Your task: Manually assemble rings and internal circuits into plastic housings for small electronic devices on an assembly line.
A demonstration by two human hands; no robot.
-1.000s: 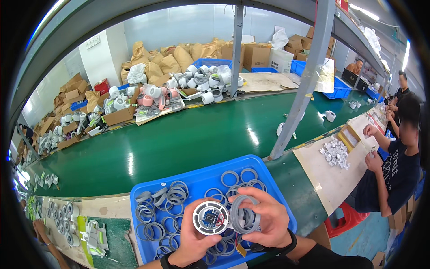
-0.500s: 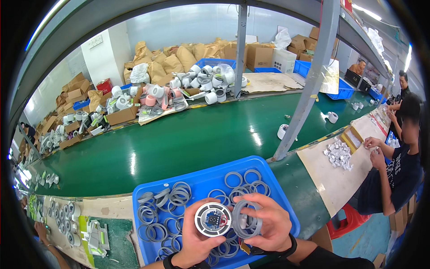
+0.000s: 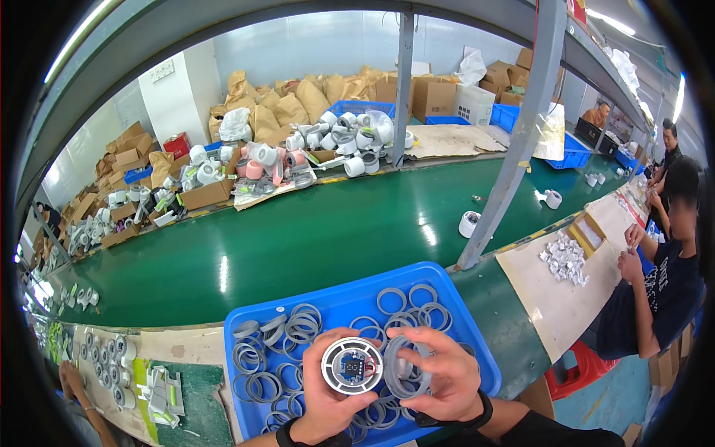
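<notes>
1. The left hand [image 3: 328, 406] gripped a round white lamp housing [image 3: 351, 365] by its rim, fingers curled up from below, with a small dark circuit board showing in its centre.
2. The right hand [image 3: 439, 372] was clenched on a grey ring [image 3: 406, 366], thumb on one side and fingers over the outer edge, just beside the housing and touching or nearly touching it (I could not tell which).
3. Both parts were held low and near, above the blue bin [image 3: 454, 298] of loose grey rings [image 3: 290, 328].
4. The housing looked like a light, stiff plastic shell; the exposed board seemed the fragile part, so the rim was the safe place to hold it.
5. The ring appeared thin, light and smooth, probably a little flexible and apt to slip; pinching across its band at opposite points seemed best.
6. The housing's open face pointed up toward the camera, its axis running roughly along the line of sight, with no long axis since it was round.
7. The ring stood tilted on edge, its opening facing left toward the housing.
8. Beyond the bin ran a green conveyor belt [image 3: 298, 238], with white reels and cardboard boxes [image 3: 201, 195] on the far side.
9. At the right, another person's hands [image 3: 633, 249] worked at a table with small white parts [image 3: 564, 257].
</notes>
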